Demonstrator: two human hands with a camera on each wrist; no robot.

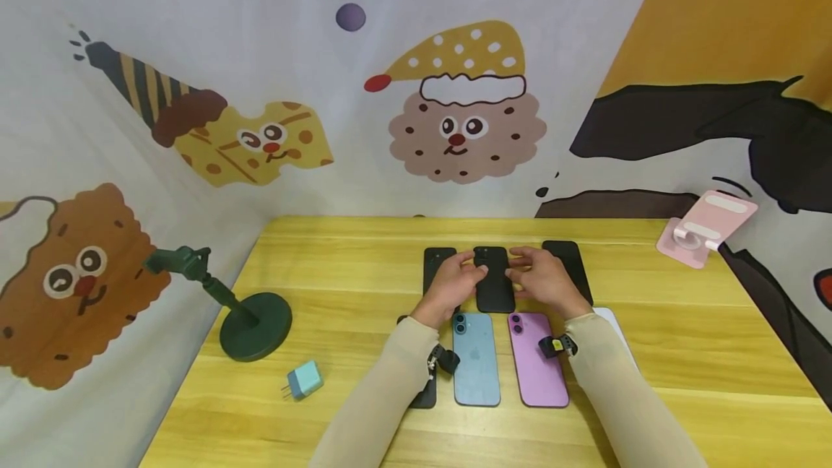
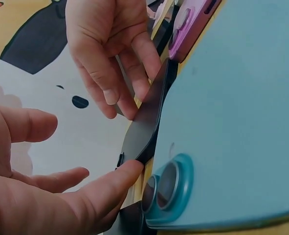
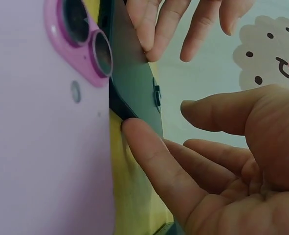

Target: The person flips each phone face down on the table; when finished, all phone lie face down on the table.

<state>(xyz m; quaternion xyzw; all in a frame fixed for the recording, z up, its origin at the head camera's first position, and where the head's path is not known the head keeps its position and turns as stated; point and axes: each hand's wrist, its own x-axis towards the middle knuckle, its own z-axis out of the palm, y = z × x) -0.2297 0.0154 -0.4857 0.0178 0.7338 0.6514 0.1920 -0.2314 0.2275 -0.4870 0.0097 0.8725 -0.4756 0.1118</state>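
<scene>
A black phone (image 1: pixel 496 291) lies back up in the middle of the far row, its camera at the top left. My left hand (image 1: pixel 453 283) is at its left side, with a fingertip (image 2: pixel 129 169) right at the phone's edge. On the opposite side is my right hand (image 1: pixel 544 279); its fingertip (image 3: pixel 134 128) meets the edge there. Both hands have loosely extended fingers, thumbs apart from the phone. Nearer to me lie a light blue phone (image 1: pixel 477 374) and a pink phone (image 1: pixel 541 381), backs up.
Black phones flank the hands at left (image 1: pixel 434 260) and right (image 1: pixel 575 266). Another black phone (image 1: pixel 425 397) and a white flat object (image 1: pixel 614 323) are partly hidden under my sleeves. A green stand (image 1: pixel 256 327) and blue charger (image 1: pixel 305 380) sit left, a pink stand (image 1: pixel 702 230) far right.
</scene>
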